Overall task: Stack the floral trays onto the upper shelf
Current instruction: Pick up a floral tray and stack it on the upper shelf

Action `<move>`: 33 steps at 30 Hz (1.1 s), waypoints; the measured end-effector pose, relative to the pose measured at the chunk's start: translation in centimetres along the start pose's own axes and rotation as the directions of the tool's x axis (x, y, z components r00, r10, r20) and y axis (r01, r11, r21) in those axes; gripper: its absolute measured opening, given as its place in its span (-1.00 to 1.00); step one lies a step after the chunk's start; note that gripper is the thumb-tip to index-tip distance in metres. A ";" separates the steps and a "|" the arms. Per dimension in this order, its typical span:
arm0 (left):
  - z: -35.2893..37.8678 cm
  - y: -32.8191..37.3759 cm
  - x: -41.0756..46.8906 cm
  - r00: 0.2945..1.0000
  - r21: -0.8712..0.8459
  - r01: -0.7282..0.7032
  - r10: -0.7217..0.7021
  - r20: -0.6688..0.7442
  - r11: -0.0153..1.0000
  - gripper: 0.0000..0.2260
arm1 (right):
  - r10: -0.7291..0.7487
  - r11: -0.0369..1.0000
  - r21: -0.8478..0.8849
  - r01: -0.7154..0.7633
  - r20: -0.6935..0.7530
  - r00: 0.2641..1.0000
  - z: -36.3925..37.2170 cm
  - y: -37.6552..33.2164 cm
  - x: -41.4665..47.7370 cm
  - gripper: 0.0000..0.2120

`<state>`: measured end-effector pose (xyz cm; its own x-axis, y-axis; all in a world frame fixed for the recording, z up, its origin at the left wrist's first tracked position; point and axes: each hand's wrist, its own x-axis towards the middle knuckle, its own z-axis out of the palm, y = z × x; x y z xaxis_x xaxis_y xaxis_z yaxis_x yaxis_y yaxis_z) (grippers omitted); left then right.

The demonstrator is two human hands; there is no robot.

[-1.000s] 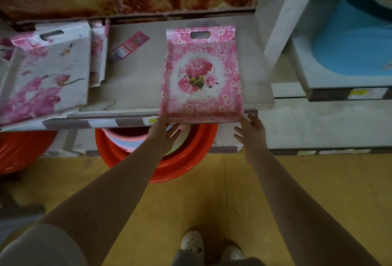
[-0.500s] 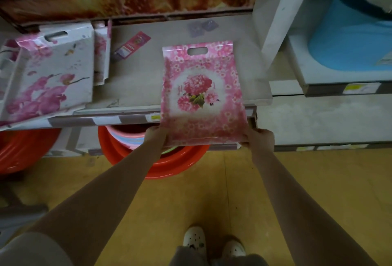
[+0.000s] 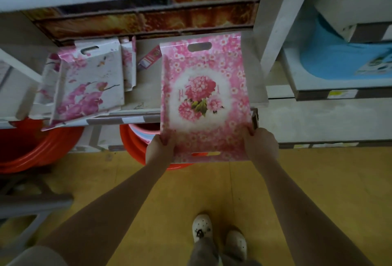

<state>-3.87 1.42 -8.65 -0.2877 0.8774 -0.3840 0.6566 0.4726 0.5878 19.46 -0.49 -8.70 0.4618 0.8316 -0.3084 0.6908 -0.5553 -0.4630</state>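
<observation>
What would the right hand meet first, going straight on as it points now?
Probably the shelf's front edge, just beyond the right hand gripping the pink floral tray; depth is unclear.

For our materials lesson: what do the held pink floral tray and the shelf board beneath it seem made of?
The pink floral tray is likely melamine or hard plastic with a glossy finish: light glints on its raised rim and the handle slot is cleanly cut. The shelf board is perhaps painted wood or laminate: matte grey and scuffed.
</observation>
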 end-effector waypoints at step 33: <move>-21.4 -11.0 -29.3 0.763 -0.460 0.133 -0.387 -0.518 0.878 -0.76 | -0.627 0.779 0.099 0.620 0.152 0.764 -6.7 -13.3 -25.2 -0.46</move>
<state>-17.60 -27.70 11.37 -0.8345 0.5297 -0.1519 0.2173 0.5696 0.7927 2.33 -14.12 10.77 -0.1652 0.9837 -0.0713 0.7687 0.0831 -0.6342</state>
